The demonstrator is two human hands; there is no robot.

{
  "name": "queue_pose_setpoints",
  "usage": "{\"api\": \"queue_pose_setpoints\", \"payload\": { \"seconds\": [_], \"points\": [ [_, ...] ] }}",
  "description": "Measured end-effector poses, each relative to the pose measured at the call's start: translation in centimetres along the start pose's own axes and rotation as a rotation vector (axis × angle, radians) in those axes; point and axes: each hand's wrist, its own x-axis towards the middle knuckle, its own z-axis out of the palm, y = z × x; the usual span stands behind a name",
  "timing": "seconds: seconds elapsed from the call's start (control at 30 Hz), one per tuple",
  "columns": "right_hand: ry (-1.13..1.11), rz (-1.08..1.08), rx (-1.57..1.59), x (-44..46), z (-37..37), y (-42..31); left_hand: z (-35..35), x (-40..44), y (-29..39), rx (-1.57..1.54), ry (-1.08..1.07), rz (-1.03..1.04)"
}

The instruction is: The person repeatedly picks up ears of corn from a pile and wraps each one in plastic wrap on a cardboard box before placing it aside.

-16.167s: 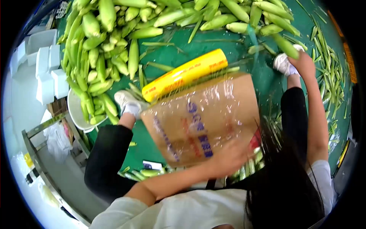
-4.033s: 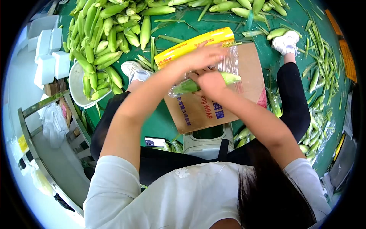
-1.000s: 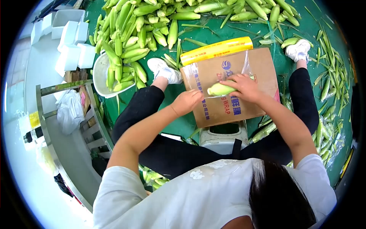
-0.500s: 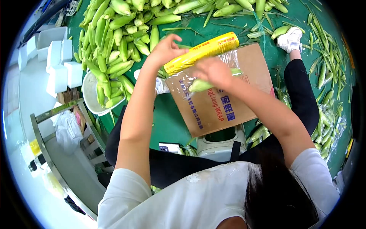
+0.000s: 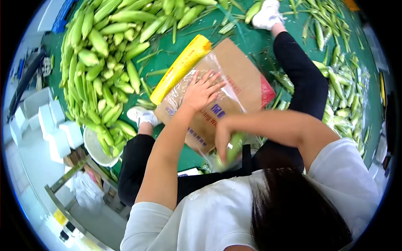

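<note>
My left hand (image 5: 204,91) lies flat with fingers spread on the clear cling film (image 5: 224,85) that covers part of the cardboard box (image 5: 234,62). Just beyond its fingertips is the yellow roll of cling film (image 5: 180,69), resting along the box's far left edge. My right hand (image 5: 224,136), partly smeared by motion, grips a green ear of corn (image 5: 235,145) at the near side of the box, close to my body. Film stretches from the roll across the box toward this ear.
A large heap of corn ears (image 5: 100,50) covers the floor at far left, some in a white basin (image 5: 98,148). Wrapped ears (image 5: 343,98) and loose leaves lie at right. White foam blocks (image 5: 54,129) and a metal frame (image 5: 63,205) stand at left.
My right hand has pulled the corn ear from the middle of the box toward my body. My left hand has come down flat onto the film. The camera view has shifted.
</note>
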Motion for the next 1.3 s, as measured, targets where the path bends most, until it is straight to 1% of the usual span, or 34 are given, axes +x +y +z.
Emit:
{"api": "queue_pose_setpoints", "payload": {
  "seconds": [0.03, 0.1, 0.13, 0.17, 0.2, 0.23, 0.27, 0.3, 0.33, 0.37, 0.4, 0.43, 0.47, 0.5, 0.57, 0.6, 0.63, 0.67, 0.7, 0.73, 0.77, 0.87, 0.9, 0.93, 0.97, 1.0, 1.03, 1.07, 1.1, 1.13, 1.17, 1.23, 1.27, 1.3],
  "points": [
    [-0.041, -0.056, -0.198, 0.2, 3.0, -1.6, -0.2, 0.2, 0.8, -0.065, -0.001, -0.023],
    [0.120, -0.233, 0.144, -3.4, 8.4, -1.8, 0.3, 0.1, 1.9, -0.050, -0.065, -0.084],
    [0.355, -0.285, 0.334, -6.8, 12.7, -0.7, 0.0, 0.0, 3.1, -0.058, -0.034, -0.110],
    [0.605, -0.379, 0.511, -10.3, 16.9, 0.5, -0.4, 0.5, 4.1, -0.066, 0.003, -0.130],
    [0.837, -0.488, 0.631, -13.7, 21.2, 1.7, -0.4, 0.8, 5.3, -0.088, -0.012, -0.134],
    [0.876, -0.626, 1.117, -19.2, 25.4, -0.5, -0.2, 0.6, 6.6, -0.106, -0.043, -0.156],
    [1.290, -0.584, 1.109, -22.1, 30.0, 1.0, 1.0, 0.7, 8.1, -0.136, -0.025, -0.136],
    [1.689, -0.230, 1.157, -24.7, 34.9, 3.0, 2.8, 0.9, 9.4, -0.151, -0.005, -0.133],
    [2.108, 0.267, 1.198, -26.1, 37.9, 4.6, 3.8, 1.2, 10.3, -0.158, 0.004, -0.145],
    [2.202, 0.715, 0.699, -27.1, 41.3, 10.2, 2.8, 2.9, 12.1, -0.159, -0.107, -0.238],
    [2.144, 0.980, 0.512, -26.4, 44.8, 16.4, 1.2, 5.2, 13.8, -0.156, -0.209, -0.360],
    [1.995, 1.120, 0.484, -26.0, 47.8, 22.1, 0.2, 6.5, 14.4, -0.137, -0.222, -0.409],
    [1.773, 1.304, 0.514, -25.7, 51.6, 30.2, -0.6, 7.5, 15.2, -0.131, -0.243, -0.433],
    [1.700, 1.389, 0.546, -27.5, 48.6, 30.4, 2.5, 6.8, 15.8, -0.233, -0.072, -0.464],
    [2.330, 1.212, 0.180, -32.2, 36.0, 31.5, 3.5, 6.6, 17.0, -0.286, 0.086, -0.479],
    [2.450, 1.026, 0.041, -34.4, 26.7, 27.4, 2.8, 6.8, 17.4, -0.365, 0.108, -0.504],
    [2.484, 0.773, -0.024, -36.2, 19.5, 28.4, 3.1, 6.8, 17.8, -0.368, 0.138, -0.527],
    [2.452, 0.557, 0.241, -37.0, 11.9, 26.4, 3.2, 6.8, 17.7, -0.378, 0.122, -0.542],
    [2.449, 0.245, 0.629, -37.0, 5.4, 30.3, 3.1, 6.8, 17.7, -0.394, 0.105, -0.558],
    [2.328, 0.139, 1.155, -36.6, -1.3, 33.4, 3.0, 6.9, 17.8, -0.409, 0.101, -0.567],
    [2.029, 0.303, 1.482, -36.6, -6.5, 34.3, 2.8, 7.0, 17.8, -0.424, 0.098, -0.582],
    [2.217, 0.761, 1.553, -32.4, -15.9, 37.2, 3.2, 6.6, 17.1, -0.469, 0.079, -0.599],
    [2.375, 0.846, 1.594, -31.4, -17.1, 38.6, 3.3, 6.3, 16.9, -0.485, 0.073, -0.590],
    [2.547, 0.866, 1.630, -30.7, -18.0, 40.0, 3.4, 5.9, 16.6, -0.507, 0.145, -0.571],
    [2.720, 0.803, 1.638, -30.2, -18.4, 41.1, 3.4, 5.1, 16.1, -0.577, 0.201, -0.536],
    [2.865, 0.683, 1.619, -30.0, -18.4, 42.0, 4.4, 4.7, 16.3, -0.631, 0.296, -0.531],
    [2.930, 0.497, 1.581, -30.1, -17.8, 42.8, 6.1, 3.9, 17.3, -0.694, 0.383, -0.523],
    [2.787, 0.347, 1.519, -30.3, -16.5, 48.0, 10.6, 3.1, 19.8, -0.927, 0.183, -0.577],
    [2.644, -0.017, 1.618, -29.9, -14.9, 40.6, 9.8, 3.5, 19.9, -0.825, 0.208, -0.542],
    [2.390, -0.309, 1.545, -29.4, -12.1, 39.5, 8.0, 4.1, 18.4, -0.723, 0.214, -0.507],
    [2.440, -0.354, 1.392, -27.4, -10.4, 32.8, 6.2, 4.6, 17.1, -0.618, 0.215, -0.471],
    [2.206, -0.221, 0.999, -24.5, -5.2, 23.1, 2.8, 5.5, 15.8, -0.458, 0.137, -0.475],
    [2.099, -0.155, 0.816, -23.1, -3.0, 19.3, 3.1, 5.7, 16.7, -0.369, 0.120, -0.517],
    [1.982, -0.142, 0.643, -21.6, -0.7, 17.5, 3.6, 6.2, 17.5, -0.275, 0.113, -0.555]
  ]
}}
